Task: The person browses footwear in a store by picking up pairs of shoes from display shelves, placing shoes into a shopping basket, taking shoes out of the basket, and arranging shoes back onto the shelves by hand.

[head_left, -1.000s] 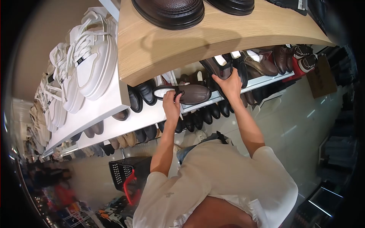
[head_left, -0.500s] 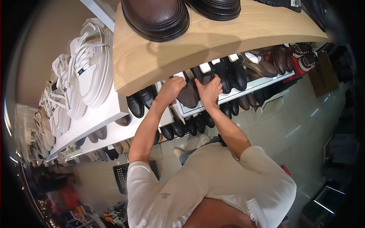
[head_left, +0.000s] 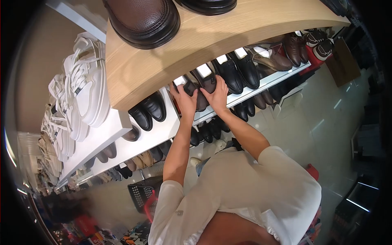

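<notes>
Side by side on the shelf under the wooden ledge sit two dark brown leather shoes with white inserts. My left hand (head_left: 186, 101) grips the left brown shoe (head_left: 190, 87), thumb across its top and fingers along the outer side. Around the right brown shoe (head_left: 209, 83), my right hand (head_left: 217, 96) closes with its thumb on the near side and its fingers along the far edge. The toes of both shoes are partly hidden by my hands. Black loafers (head_left: 233, 78) stand just right of my right hand.
The curved wooden ledge (head_left: 196, 43) overhangs the shelf and carries a large brown shoe (head_left: 143, 22). White sneakers (head_left: 92, 85) line a white shelf at the left. Another black pair (head_left: 151, 110) stands left of my hands. A dark perforated stool (head_left: 141, 196) is on the floor.
My left hand has shifted from the insert at the shoe's opening to a grip around the left brown shoe. The view has turned, and the right hand stays on its shoe.
</notes>
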`<state>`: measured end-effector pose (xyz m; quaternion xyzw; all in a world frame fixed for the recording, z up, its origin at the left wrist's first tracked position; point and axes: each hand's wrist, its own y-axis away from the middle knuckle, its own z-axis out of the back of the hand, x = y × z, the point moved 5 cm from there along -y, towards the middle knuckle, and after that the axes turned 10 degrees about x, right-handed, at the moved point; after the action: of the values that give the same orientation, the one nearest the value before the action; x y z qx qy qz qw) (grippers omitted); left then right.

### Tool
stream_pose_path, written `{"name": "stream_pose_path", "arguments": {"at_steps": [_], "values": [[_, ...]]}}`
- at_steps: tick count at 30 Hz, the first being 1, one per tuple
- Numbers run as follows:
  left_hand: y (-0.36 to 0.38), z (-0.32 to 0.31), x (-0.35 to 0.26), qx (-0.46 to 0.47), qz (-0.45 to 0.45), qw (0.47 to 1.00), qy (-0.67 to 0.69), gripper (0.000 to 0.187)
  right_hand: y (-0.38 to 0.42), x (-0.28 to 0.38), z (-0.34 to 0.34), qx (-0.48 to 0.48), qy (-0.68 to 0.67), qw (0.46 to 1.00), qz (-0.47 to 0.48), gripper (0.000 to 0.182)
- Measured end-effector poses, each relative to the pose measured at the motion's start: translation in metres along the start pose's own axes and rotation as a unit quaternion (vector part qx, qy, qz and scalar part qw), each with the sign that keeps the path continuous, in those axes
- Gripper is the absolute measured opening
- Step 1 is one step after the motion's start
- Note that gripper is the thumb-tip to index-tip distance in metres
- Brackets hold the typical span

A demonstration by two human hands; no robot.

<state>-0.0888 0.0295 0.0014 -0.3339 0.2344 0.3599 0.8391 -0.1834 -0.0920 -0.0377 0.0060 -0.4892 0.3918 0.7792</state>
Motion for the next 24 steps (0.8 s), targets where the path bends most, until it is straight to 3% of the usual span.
{"name": "stream_pose_path", "arguments": {"at_steps": [6, 16, 20, 24], "values": [[-0.018, 0.006, 0.013, 0.088, 0.032, 0.995, -0.032, 0.049, 0.008, 0.0, -0.011, 0.015, 0.089, 0.995, 0.039, 0.084], [-0.01, 0.006, 0.024, 0.069, 0.035, 0.997, 0.002, 0.053, 0.008, 0.001, -0.021, 0.022, 0.108, 0.992, 0.054, 0.082], [-0.01, 0.011, 0.027, 0.064, 0.048, 0.997, -0.011, 0.049, 0.004, 0.006, -0.011, 0.017, 0.098, 0.994, 0.045, 0.079], [0.002, 0.035, -0.005, 0.087, 0.077, 0.993, -0.017, 0.048, 0.011, 0.013, 0.023, 0.02, 0.036, 0.998, -0.045, 0.078]]}}
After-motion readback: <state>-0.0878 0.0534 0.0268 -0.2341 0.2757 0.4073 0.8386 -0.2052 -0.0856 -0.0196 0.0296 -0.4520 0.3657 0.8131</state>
